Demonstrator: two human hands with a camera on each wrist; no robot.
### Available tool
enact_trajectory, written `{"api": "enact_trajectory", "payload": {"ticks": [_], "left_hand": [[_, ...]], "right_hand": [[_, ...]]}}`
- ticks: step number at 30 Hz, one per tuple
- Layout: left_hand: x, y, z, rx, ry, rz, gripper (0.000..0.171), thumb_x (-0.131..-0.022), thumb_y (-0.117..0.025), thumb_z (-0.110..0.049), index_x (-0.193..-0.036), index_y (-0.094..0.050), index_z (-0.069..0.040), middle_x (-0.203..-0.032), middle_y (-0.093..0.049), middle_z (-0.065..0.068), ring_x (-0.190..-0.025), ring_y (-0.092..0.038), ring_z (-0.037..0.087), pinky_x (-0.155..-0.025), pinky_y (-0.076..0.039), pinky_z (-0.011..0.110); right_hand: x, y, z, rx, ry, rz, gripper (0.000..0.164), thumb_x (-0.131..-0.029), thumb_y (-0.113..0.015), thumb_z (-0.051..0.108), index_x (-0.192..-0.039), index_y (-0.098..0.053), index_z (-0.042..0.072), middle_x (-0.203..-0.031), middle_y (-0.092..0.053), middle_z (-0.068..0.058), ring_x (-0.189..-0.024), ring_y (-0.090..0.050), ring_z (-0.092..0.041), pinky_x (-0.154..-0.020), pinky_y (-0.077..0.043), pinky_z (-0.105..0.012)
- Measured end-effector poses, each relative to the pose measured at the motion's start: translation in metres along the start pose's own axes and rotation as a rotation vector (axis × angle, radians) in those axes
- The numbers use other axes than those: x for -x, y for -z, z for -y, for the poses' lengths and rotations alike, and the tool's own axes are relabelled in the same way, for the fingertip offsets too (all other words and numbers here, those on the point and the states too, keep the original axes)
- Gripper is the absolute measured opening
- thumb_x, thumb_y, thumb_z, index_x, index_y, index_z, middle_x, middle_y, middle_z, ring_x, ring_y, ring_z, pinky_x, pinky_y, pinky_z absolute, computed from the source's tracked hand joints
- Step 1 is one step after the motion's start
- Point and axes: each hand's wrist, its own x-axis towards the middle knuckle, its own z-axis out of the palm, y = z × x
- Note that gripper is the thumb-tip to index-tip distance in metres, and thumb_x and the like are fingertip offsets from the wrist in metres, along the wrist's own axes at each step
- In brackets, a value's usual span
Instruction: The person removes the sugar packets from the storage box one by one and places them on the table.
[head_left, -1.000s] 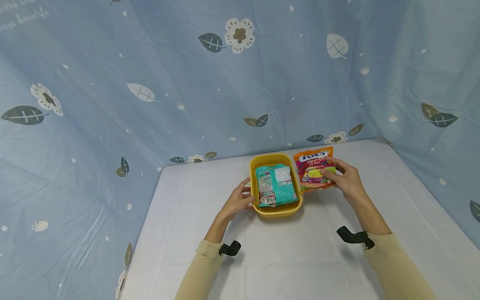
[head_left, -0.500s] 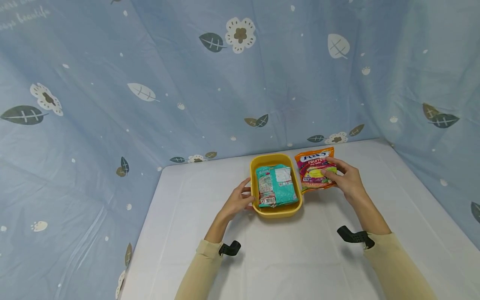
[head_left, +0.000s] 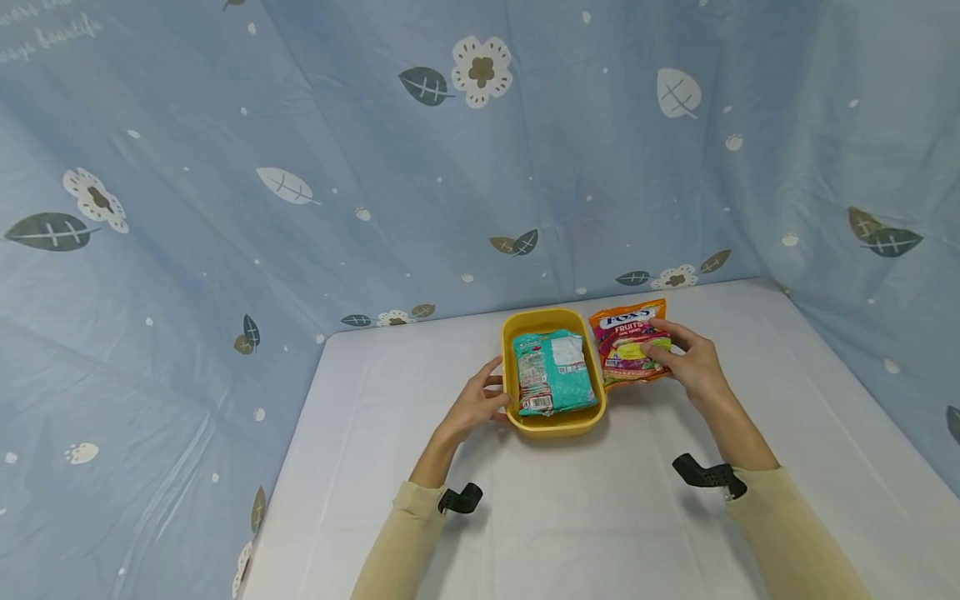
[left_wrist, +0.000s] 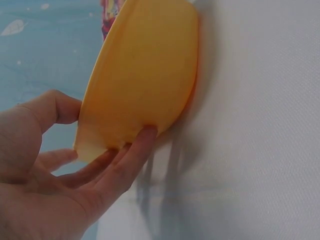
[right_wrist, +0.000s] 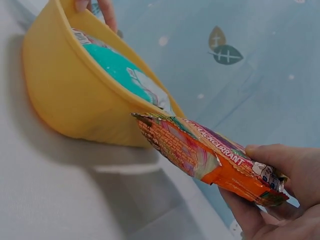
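My left hand (head_left: 476, 400) is at the left side of a yellow plastic tub (head_left: 553, 431). In the left wrist view, the thumb and one finger meet the tub's rim, while other fingertips lie against its outer wall. A teal snack packet (head_left: 572, 379) with a white label lies inside the tub. My right hand (head_left: 696, 362) pinches the right edge of an orange and purple Fox's Fruits candy bag (head_left: 622, 333), thumb on its printed face. Close beside the tub's right rim, the bag is tilted above the table, as the right wrist view (right_wrist: 200, 150) shows.
A white cloth covers the table (head_left: 585, 517). Behind it and along both sides hangs a blue curtain (head_left: 480, 167) printed with leaves and flowers. Each wrist carries a black camera mount (head_left: 461, 498).
The top of the candy bag has tipped slightly down in my right hand. The tub, the teal packet and my left hand have stayed in place.
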Motion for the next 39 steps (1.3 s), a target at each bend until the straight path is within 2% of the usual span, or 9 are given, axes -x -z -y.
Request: {"api": "enact_trajectory", "payload": {"ticks": [7, 9, 13, 18, 26, 34, 39], "left_hand": [[0.005, 0.001, -0.012, -0.005, 0.012, 0.036, 0.081, -0.089, -0.06, 0.0, -0.158, -0.019, -0.013, -0.142, -0.044, 0.028, -0.12, -0.058, 0.037, -0.082, -0.061, 0.05], [0.005, 0.001, -0.011, -0.008, 0.011, 0.042, 0.081, -0.089, -0.06, -0.001, -0.158, -0.018, -0.012, -0.142, -0.044, 0.028, -0.119, -0.058, 0.037, -0.083, -0.061, 0.051], [-0.001, 0.001, 0.002, -0.011, 0.003, 0.021, 0.081, -0.089, -0.061, -0.004, -0.158, -0.02, -0.018, -0.143, -0.045, 0.025, -0.12, -0.058, 0.036, -0.08, -0.062, 0.047], [-0.001, 0.0, 0.001, -0.021, -0.008, 0.002, 0.08, -0.088, -0.061, -0.005, -0.157, -0.023, -0.021, -0.141, -0.046, 0.023, -0.119, -0.059, 0.034, -0.077, -0.063, 0.042], [0.0, -0.001, 0.001, -0.029, -0.003, -0.006, 0.08, -0.087, -0.061, -0.006, -0.156, -0.025, -0.022, -0.14, -0.048, 0.02, -0.118, -0.06, 0.032, -0.075, -0.064, 0.037], [-0.002, 0.0, 0.002, -0.029, -0.004, 0.003, 0.08, -0.088, -0.061, -0.006, -0.157, -0.023, -0.022, -0.141, -0.048, 0.022, -0.118, -0.06, 0.033, -0.075, -0.064, 0.038], [-0.002, 0.002, -0.001, -0.008, 0.004, 0.026, 0.081, -0.088, -0.06, -0.002, -0.158, -0.02, -0.014, -0.141, -0.045, 0.028, -0.118, -0.059, 0.036, -0.077, -0.063, 0.045]], "right_hand": [[-0.002, -0.001, -0.004, -0.002, -0.002, 0.009, 0.065, -0.094, -0.065, 0.036, -0.151, -0.04, 0.017, -0.156, -0.032, -0.022, -0.11, -0.052, -0.02, -0.069, -0.056, -0.012], [-0.002, -0.002, -0.005, -0.003, -0.006, 0.01, 0.065, -0.094, -0.065, 0.037, -0.151, -0.04, 0.017, -0.156, -0.032, -0.022, -0.111, -0.051, -0.021, -0.069, -0.056, -0.012], [-0.003, -0.005, -0.006, -0.012, -0.017, 0.01, 0.066, -0.093, -0.065, 0.037, -0.15, -0.041, 0.016, -0.156, -0.033, -0.022, -0.112, -0.051, -0.023, -0.069, -0.056, -0.012], [-0.005, -0.007, -0.009, -0.014, -0.011, 0.009, 0.065, -0.093, -0.066, 0.035, -0.149, -0.042, 0.015, -0.154, -0.035, -0.023, -0.11, -0.052, -0.024, -0.069, -0.057, -0.013], [-0.009, -0.011, -0.015, -0.01, -0.019, 0.017, 0.066, -0.091, -0.068, 0.036, -0.149, -0.043, 0.015, -0.153, -0.037, -0.023, -0.1, -0.054, -0.013, -0.068, -0.057, -0.014], [-0.01, -0.014, -0.018, -0.028, -0.025, 0.023, 0.063, -0.092, -0.067, 0.034, -0.148, -0.044, 0.013, -0.153, -0.037, -0.022, -0.109, -0.051, -0.02, -0.069, -0.056, -0.012], [-0.011, -0.015, -0.019, -0.026, -0.015, 0.031, 0.062, -0.093, -0.067, 0.032, -0.148, -0.044, 0.013, -0.151, -0.039, -0.022, -0.104, -0.053, -0.018, -0.069, -0.057, -0.014]]}}
